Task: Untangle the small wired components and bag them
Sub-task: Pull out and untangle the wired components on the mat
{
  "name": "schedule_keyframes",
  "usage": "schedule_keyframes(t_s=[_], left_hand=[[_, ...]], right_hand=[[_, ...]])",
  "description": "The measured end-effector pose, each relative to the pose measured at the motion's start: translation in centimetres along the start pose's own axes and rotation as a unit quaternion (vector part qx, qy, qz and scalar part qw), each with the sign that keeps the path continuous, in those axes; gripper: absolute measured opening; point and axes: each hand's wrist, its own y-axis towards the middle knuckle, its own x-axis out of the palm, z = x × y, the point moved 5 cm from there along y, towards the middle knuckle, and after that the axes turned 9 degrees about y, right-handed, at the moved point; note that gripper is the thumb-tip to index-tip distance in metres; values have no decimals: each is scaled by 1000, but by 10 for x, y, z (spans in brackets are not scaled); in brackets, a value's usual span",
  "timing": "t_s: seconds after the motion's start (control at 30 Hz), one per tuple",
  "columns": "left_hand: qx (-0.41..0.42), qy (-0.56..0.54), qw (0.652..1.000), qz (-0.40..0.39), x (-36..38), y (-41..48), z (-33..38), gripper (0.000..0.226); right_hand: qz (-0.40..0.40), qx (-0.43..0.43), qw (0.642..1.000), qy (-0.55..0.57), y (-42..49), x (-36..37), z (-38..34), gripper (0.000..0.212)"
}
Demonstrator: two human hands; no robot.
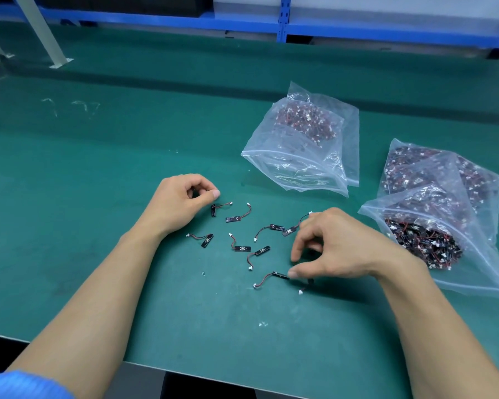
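Your right hand [337, 246] half-curled, thumb on a component [280, 274]; left hand [179, 200] curled, empty; three bags [300, 156] hold components.

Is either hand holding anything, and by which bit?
Nothing gripped yet. The right hand has its thumb on one wired component, at its black board end; the left hand is curled, empty.

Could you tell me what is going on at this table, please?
A person is sorting small wired parts that lie scattered singly on a green table. The right hand reaches down over the nearest ones, its thumb at the end of one; whether it grips it is unclear. The left hand sits curled beside another part, with nothing visible in it. Three clear plastic bags filled with similar parts lie to the right.
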Motion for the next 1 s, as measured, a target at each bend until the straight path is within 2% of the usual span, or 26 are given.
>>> schedule_keyframes(t_s=[0.1, 0.2, 0.3, 0.43, 0.5, 0.57, 0.67, 0.73, 0.87, 1.0], left_hand=[[0, 1, 1000, 1, -1, -1, 2, 11], [5, 7, 1000, 4, -1, -2, 5, 12], [3, 6, 1000, 5, -2, -3, 6, 12], [1, 8, 1000, 6, -2, -2, 6, 12], [0, 8, 1000, 7, -3, -2, 6, 12], [-2, 8, 1000, 7, -3, -2, 6, 12], [-5, 5, 1000, 8, -3, -2, 5, 13], [-8, 4, 1000, 7, -3, -2, 5, 13], [-6, 5, 1000, 9, -3, -1, 5, 14], [-7, 4, 1000, 8, -2, -1, 5, 13]], right_hand=[[-18, -28, 999, -13, 7, 16, -10, 37], [-23, -50, 998, -23, 9, 20, -9, 18], [-12, -58, 998, -27, 8, 17, -5, 7], [10, -55, 998, -24, 7, 12, -1, 6], [48, -59, 997, 0, 6, 4, 1, 4], [118, -54, 990, 49, 5, -7, 9, 6], [242, -22, 961, 129, 4, -23, 28, 15], [298, 9, 939, 173, 5, -29, 42, 16], [363, 43, 906, 214, 5, -35, 64, 18], [389, 65, 888, 235, 6, -35, 77, 17]])
